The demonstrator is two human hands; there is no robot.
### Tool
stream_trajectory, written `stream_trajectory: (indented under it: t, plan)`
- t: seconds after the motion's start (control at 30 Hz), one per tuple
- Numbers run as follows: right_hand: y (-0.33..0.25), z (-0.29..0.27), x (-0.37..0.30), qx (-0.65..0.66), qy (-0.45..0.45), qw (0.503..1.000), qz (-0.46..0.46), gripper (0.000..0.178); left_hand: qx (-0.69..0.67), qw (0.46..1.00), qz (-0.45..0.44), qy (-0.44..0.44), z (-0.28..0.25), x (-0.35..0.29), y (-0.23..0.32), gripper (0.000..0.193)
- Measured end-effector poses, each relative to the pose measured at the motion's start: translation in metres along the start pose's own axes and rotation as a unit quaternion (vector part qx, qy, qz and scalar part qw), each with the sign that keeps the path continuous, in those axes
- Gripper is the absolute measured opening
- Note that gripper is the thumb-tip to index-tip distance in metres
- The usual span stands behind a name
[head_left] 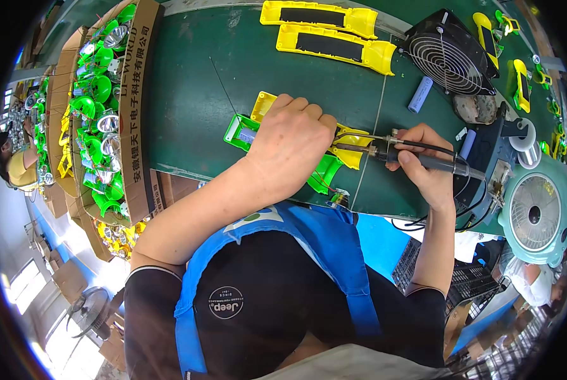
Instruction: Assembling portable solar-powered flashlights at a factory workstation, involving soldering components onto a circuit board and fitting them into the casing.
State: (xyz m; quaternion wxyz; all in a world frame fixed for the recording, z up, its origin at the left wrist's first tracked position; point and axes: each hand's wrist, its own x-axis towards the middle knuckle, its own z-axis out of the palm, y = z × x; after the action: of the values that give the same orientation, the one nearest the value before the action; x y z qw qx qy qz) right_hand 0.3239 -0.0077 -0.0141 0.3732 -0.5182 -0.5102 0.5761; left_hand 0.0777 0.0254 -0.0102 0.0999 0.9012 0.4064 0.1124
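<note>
While the left hand [293, 142] is pressing down with curled fingers on a green and yellow plastic housing [334, 166], the right hand [422, 166] is gripping a soldering iron [422, 158] like a pen, its fingers wrapping tightly around the black handle. The iron's metal tip is pointing toward 9 o'clock and is meeting the yellow part of the housing just beside the left hand's knuckles. That housing is lying on the green work surface [195, 114] close to the near edge, mostly hidden under the left hand, with a green end showing at 9 o'clock of the hand and another green piece at 5 o'clock.

At 12 o'clock of the hands, 2 long yellow shells [334, 31] with black panels are lying side by side. A black fan [449, 56] is standing at 2 o'clock, with a pale blue cylindrical cell [421, 94] lying just beside it. A cardboard box [134, 107] full of green parts and shiny reflectors is sitting at 9 o'clock, well apart from the hands. A pale teal fan [536, 212] is facing up at 4 o'clock of the right hand. The person is wearing a blue apron [334, 247] over a black shirt.
</note>
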Motion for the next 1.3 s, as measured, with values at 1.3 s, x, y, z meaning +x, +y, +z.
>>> stream_trajectory:
  t: [1.3]
  plan:
    - [0.051, 0.066, -0.015, 0.146, 0.264, 0.920, -0.251, 0.035, 0.013, 0.980, -0.178, 0.083, -0.059, -0.069, -0.049, 0.011]
